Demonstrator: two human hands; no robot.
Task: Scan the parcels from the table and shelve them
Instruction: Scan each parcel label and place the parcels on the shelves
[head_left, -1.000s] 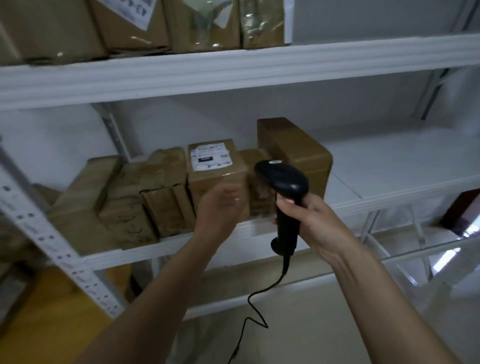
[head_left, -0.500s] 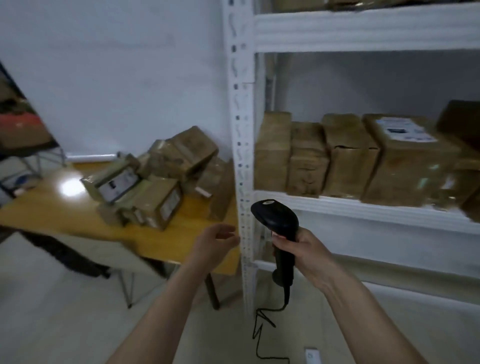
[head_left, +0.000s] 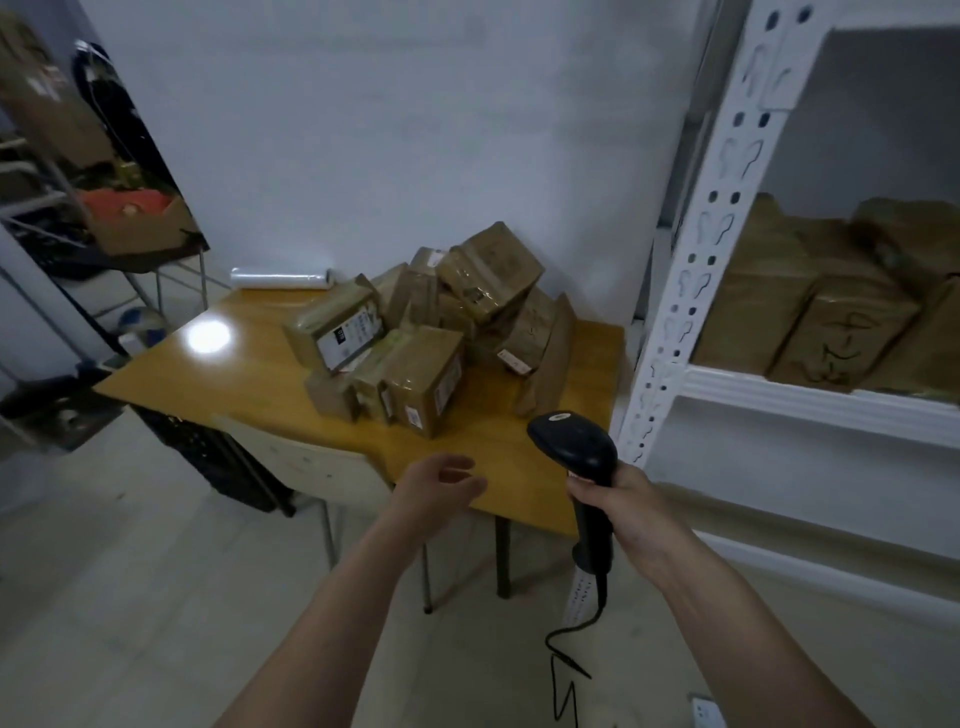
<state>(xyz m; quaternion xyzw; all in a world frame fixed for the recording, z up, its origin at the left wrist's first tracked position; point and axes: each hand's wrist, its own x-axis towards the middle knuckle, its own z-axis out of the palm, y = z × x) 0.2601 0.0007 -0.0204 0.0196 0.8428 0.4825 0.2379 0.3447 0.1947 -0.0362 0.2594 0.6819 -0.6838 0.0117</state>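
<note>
Over the counter's (head_left: 249, 374) near edge, the left hand (head_left: 436, 488) hovers, fingers loosely spread and holding nothing. Heaped parcels (head_left: 431, 332) sit mid-counter. The right hand (head_left: 634, 509) grips the upright scanner (head_left: 582, 457), head pointing toward the parcels.

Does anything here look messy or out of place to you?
The parcels on the table are the untidy part: they sit in a loose heap, tilted and leaning on each other, unlike the upright row on the shelf. A roll of clear film lies at the table's far edge.
</note>
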